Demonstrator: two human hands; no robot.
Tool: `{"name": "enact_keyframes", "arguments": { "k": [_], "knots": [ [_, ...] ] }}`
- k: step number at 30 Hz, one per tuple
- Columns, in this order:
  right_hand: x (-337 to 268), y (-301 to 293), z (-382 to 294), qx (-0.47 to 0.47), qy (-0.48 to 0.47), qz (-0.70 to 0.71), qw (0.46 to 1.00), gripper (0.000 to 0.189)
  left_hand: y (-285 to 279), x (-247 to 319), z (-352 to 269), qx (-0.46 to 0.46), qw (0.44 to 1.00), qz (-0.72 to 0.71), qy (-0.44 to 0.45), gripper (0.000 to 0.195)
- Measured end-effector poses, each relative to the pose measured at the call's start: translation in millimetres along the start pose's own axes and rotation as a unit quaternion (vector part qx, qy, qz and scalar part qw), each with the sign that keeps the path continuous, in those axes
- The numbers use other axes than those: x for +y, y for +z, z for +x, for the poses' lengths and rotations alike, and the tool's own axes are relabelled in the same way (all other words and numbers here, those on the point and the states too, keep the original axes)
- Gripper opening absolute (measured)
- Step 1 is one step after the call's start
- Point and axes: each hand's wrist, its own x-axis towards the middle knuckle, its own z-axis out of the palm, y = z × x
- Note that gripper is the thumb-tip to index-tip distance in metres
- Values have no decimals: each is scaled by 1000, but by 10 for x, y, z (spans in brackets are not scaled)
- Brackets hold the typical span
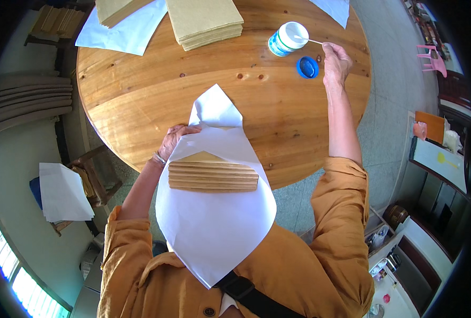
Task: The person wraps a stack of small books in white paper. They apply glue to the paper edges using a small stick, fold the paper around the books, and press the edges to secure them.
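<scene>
A large white paper sheet (219, 222) lies partly folded around a stack of brown kraft paper (213, 177) at the table's near edge. Its far corner points away from me, and its near corner hangs down towards my chest. My left hand (174, 140) grips the sheet's left side, the fingers lying along the fold and the thumb hidden. At the far right, my right hand (336, 63) pinches a thin white stick (314, 41). The stick's other end is inside an uncapped white plastic jar (281, 44). A blue screw lid (307, 67) rests beside the jar, its inside facing up.
A round wooden table (148, 91) carries everything. Towards its far side sits a thick pile of brown paper (205, 20), with another stack (118, 10) on a white sheet (128, 37). More white paper (62, 194) rests on a wooden chair (100, 171) to the left.
</scene>
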Motion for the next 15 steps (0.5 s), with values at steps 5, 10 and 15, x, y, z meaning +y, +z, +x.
{"name": "enact_keyframes", "arguments": {
  "k": [5,10,15],
  "knots": [
    [-55,37,-89,-70,58,6,996,12,-37,89,21,-4,1000,24,-11,30],
    [-88,-57,23,-18,104,164,981,14,-43,85,31,-1,999,30,12,34],
    [27,-170,104,-4,180,252,951,12,-12,-38,30,-2,999,4,39,34]
  ]
}}
